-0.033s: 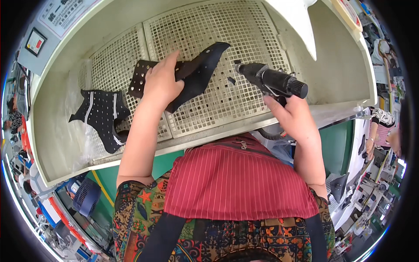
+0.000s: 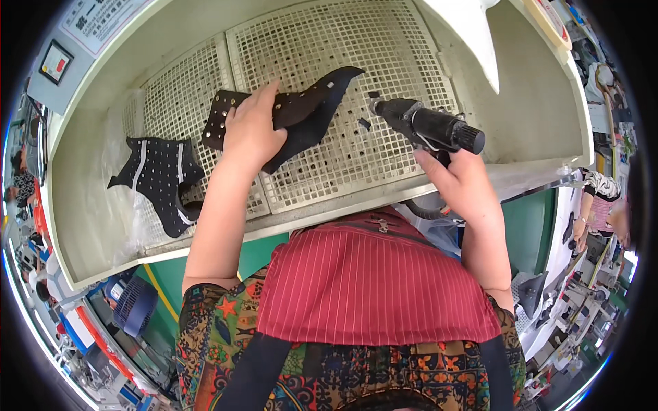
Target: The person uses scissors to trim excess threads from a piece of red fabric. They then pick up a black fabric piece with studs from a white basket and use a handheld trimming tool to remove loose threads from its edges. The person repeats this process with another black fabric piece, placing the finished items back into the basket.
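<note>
My left hand (image 2: 253,130) grips a black studded shoe upper (image 2: 301,137), holding it over the perforated cream grating (image 2: 391,51). Its fingers lie across the folded piece, and the underside of the grip is hidden. One pointed end of the upper reaches to the right, showing a brown inner face with round metal dots. In my right hand (image 2: 466,181) is a black spray gun (image 2: 432,127), its nozzle turned left toward the upper but apart from it. The fingers on the handle are partly hidden behind the gun. Another dotted black upper (image 2: 161,181) with pale strips lies left of my left forearm.
A cream tub wall (image 2: 548,89) surrounds the grating, and its front edge runs beneath my forearms. Small black scraps (image 2: 364,124) lie near the nozzle. A white pointed object (image 2: 473,34) hangs at upper right. A blue fan (image 2: 133,305) stands at lower left.
The shoe upper has tilted slightly in my left hand, so more of its dotted inner face shows along the right end. My right hand and the spray gun look unmoved.
</note>
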Available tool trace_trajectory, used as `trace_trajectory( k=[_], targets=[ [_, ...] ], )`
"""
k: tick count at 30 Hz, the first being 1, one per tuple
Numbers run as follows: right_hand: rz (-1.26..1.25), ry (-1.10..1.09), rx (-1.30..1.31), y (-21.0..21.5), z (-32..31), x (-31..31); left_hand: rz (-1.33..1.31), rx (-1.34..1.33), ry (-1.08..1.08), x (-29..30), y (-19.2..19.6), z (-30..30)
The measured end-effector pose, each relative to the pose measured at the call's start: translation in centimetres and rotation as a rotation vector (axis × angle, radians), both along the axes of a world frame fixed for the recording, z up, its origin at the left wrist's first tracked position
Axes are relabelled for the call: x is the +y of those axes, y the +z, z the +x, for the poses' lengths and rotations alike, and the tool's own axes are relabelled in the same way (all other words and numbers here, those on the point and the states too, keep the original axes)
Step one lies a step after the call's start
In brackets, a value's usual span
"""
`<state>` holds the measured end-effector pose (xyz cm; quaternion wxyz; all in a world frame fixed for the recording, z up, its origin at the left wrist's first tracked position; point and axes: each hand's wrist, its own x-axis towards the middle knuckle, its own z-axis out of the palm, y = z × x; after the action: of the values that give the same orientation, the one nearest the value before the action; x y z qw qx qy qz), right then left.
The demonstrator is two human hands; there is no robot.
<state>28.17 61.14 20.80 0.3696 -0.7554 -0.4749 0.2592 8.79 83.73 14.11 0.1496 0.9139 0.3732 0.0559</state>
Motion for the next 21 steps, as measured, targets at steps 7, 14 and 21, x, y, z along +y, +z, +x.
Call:
trace_trajectory(
  k=[7,14,21],
  targets=[
    [-0.106,0.09,-0.006,-0.3,-1.0,0.0,-0.187,-0.324,0.128,0.9,-0.5,-2.0],
    [-0.193,0.062,-0.124,0.2,-2.4,1.2,-0.072,-0.177,0.192,3.0,-0.6,1.9],
    [-0.249,0.212,-0.138,0.0,-2.2,1.7,-0.168,-0.149,0.191,3.7,-0.6,2.0]
  ],
)
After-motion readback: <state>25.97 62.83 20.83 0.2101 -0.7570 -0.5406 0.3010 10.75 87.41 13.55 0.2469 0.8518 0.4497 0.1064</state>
